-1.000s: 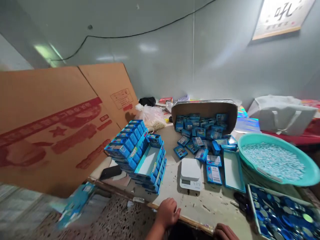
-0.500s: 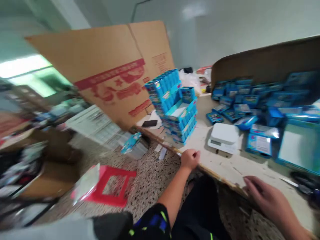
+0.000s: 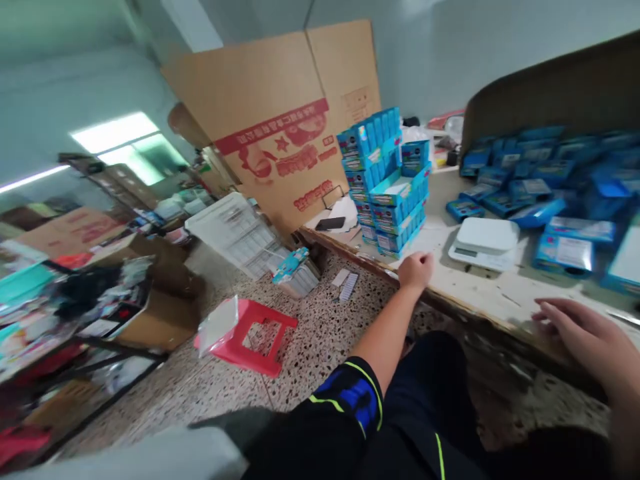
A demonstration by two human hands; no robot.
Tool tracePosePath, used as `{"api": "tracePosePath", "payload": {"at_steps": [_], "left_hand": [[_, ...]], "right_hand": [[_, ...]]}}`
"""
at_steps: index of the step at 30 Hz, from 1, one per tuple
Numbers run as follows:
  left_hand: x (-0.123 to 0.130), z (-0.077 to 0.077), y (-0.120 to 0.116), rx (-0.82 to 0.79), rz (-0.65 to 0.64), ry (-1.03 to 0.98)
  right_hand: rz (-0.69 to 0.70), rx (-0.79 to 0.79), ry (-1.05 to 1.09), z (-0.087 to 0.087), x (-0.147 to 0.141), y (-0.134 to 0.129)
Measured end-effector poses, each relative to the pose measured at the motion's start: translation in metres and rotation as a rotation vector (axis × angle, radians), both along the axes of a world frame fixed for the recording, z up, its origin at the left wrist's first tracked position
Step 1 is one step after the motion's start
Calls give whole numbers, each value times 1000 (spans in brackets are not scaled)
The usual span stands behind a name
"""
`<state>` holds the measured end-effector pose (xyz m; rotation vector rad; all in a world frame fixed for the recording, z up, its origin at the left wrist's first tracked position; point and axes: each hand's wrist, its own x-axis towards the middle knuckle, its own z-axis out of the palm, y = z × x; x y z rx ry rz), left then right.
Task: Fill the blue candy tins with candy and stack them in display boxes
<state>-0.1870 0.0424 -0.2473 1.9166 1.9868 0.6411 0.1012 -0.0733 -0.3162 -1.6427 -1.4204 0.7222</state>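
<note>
Several blue cartons (image 3: 400, 217) stacked on the table (image 3: 493, 287), just beyond the left hand (image 3: 416, 270), curled into a loose fist at the edge; farther right, a white scale (image 3: 486, 237) and the right hand (image 3: 583, 327), fingers loosely extended.

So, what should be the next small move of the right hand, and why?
Probably reach with the right hand for the nearest blue box, right of the white scale: that hand looks empty, the box lies close by, and the open blue tray left of the scale shows bare white floor, so seems to have room.
</note>
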Motion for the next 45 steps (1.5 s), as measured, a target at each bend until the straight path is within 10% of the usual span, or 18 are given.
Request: {"api": "tracePosePath", "payload": {"at_steps": [7, 45], "left_hand": [[0, -1, 11, 78, -57, -14], [-8, -19, 13, 271, -281, 117]], "right_hand": [[-79, -4, 161, 35, -23, -5], [-175, 110, 67, 41, -23, -4]]}}
